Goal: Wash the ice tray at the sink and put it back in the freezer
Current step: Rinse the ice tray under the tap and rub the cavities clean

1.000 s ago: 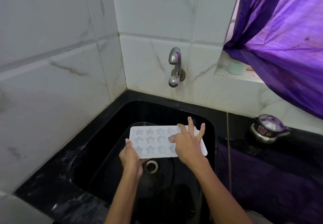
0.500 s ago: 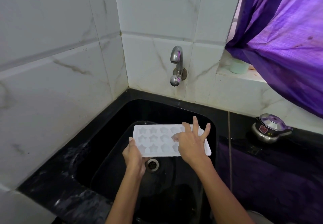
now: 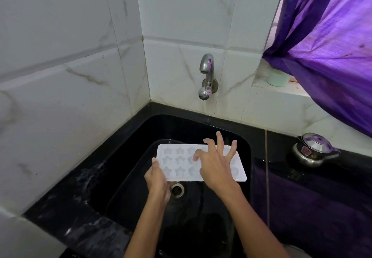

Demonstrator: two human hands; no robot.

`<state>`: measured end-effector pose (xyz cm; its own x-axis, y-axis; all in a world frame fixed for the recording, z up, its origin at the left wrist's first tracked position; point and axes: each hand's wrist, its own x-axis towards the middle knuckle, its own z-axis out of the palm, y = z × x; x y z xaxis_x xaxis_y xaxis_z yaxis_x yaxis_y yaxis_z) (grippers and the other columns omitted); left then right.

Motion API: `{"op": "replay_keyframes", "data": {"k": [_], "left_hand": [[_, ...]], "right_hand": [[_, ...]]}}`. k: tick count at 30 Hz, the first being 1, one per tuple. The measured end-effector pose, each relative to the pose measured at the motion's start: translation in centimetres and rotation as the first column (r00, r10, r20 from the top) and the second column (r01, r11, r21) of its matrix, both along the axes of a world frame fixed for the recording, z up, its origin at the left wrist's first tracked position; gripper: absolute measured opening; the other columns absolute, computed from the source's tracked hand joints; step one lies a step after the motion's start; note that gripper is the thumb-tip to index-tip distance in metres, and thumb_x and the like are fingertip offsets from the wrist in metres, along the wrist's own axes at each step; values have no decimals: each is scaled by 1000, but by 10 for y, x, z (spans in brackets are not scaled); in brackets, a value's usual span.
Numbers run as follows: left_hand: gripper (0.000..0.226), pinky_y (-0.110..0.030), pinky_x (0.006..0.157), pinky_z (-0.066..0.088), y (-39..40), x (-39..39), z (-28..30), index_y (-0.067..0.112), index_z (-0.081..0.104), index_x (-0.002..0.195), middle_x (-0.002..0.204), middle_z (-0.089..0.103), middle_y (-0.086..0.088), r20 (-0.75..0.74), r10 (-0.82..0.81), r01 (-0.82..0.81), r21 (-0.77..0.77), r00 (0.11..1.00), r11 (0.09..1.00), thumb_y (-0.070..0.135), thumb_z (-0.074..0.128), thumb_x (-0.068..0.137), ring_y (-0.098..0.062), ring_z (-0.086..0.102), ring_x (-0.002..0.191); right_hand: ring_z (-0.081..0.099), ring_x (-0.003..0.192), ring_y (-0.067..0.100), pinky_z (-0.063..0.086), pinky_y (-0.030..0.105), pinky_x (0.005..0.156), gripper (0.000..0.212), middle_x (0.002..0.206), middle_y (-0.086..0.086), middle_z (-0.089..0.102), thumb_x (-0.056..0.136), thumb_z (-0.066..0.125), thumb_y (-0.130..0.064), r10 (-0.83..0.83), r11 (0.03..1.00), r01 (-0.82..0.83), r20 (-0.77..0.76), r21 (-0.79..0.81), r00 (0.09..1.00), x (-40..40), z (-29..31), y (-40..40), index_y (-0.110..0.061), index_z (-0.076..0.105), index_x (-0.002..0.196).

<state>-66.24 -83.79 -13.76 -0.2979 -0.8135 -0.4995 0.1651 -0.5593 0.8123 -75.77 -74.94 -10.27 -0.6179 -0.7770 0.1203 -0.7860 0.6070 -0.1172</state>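
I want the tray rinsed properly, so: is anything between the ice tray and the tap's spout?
Nothing visible does. The white plastic ice tray with star-shaped moulds is held over the black sink, with open air up to the chrome wall tap. The left hand grips its edge; the right hand touches its top.

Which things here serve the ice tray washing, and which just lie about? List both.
Job: white plastic ice tray with star moulds; black sink; metal wall tap; left hand; right hand.

Lying about: steel pressure cooker; purple curtain; pale green cup.
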Motion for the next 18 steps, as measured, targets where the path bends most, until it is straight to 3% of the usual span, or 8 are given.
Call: {"op": "replay_keyframes", "data": {"k": [3,6,12,18], "left_hand": [[37,-53,82,54,1,0,1,15,59,88,92,69,-11,-10,-1,1,-2,1000,1000,39,35,101,-28,67,83],[36,-53,81,55,2,0,0,16,59,86,91,68,-10,-10,0,0,-5,1000,1000,38,35,101,-27,66,80],[38,-52,81,55,4,-3,1,12,59,96,95,68,-11,-11,-3,3,2,1000,1000,40,34,101,-28,67,85],[35,-53,84,54,5,-3,0,15,58,90,93,68,-10,-19,-1,1,3,1000,1000,39,35,101,-28,67,84]], "right_hand": [[-22,143,37,-32,61,95,56,159,10,10,82,50,7,50,997,-50,-4,59,999,4,1,-3,-33,64,118],[-20,144,37,-25,65,100,51,157,8,17,85,51,3,54,993,-53,-9,102,998,6,2,-4,-33,65,118],[-19,145,37,-24,65,101,48,156,7,18,85,54,1,26,994,-25,-9,102,1000,6,6,-4,-33,66,116],[-18,145,36,-27,63,97,50,154,6,23,86,53,1,22,996,-21,-9,82,1000,4,5,-1,-35,64,118]]}}
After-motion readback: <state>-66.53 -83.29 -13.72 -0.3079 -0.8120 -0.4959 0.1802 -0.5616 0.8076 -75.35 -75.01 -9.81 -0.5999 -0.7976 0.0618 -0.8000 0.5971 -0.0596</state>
